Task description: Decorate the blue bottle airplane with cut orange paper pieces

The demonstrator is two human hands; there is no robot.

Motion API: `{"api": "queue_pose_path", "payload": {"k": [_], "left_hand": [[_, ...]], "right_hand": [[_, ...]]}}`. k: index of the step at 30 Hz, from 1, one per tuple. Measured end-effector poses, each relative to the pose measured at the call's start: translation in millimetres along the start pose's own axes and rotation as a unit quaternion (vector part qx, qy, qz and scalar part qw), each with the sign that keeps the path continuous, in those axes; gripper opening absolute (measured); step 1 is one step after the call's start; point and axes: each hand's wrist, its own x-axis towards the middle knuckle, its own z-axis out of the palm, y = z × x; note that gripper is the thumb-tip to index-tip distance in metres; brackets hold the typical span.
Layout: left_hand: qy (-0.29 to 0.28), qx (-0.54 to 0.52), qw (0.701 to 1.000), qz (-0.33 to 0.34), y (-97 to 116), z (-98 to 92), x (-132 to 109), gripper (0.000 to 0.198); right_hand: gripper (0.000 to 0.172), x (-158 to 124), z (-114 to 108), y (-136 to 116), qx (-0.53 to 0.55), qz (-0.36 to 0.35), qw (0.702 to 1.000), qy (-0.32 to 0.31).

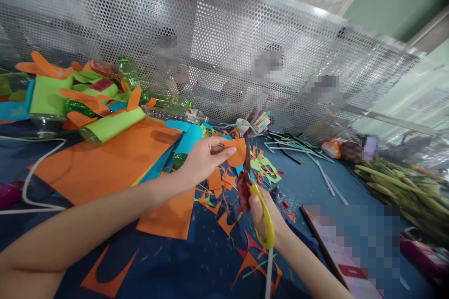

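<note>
My left hand (206, 158) pinches a small piece of orange paper (236, 151) between thumb and fingers, above the blue tabletop. In my right hand (261, 210) is a pair of scissors (262, 224) with yellow and red handles. Their blades point up and away from me, right beside the paper's right edge; whether they touch it I cannot tell. Below both hands lie orange paper scraps (214, 182) and green paper scraps (264, 168). Large orange paper sheets (115, 163) spread out under and beyond my left forearm.
Plastic bottles wrapped in coloured paper (114, 125) crowd the back left. A cup of markers (258, 123) stands by the perforated metal screen (217, 32). Thin strips (326, 177), a flat board (345, 252) and a heap of long leaves (403, 187) lie on the right.
</note>
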Motion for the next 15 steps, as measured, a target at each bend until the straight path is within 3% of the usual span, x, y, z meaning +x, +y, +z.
{"api": "queue_pose_path", "payload": {"k": [15], "left_hand": [[0.005, 0.003, 1.000, -0.010, 3.5, -0.1, -0.2, 0.020]], "right_hand": [[0.045, -1.6, -0.4, 3.7, -0.021, 0.001, 0.999, 0.024]]}}
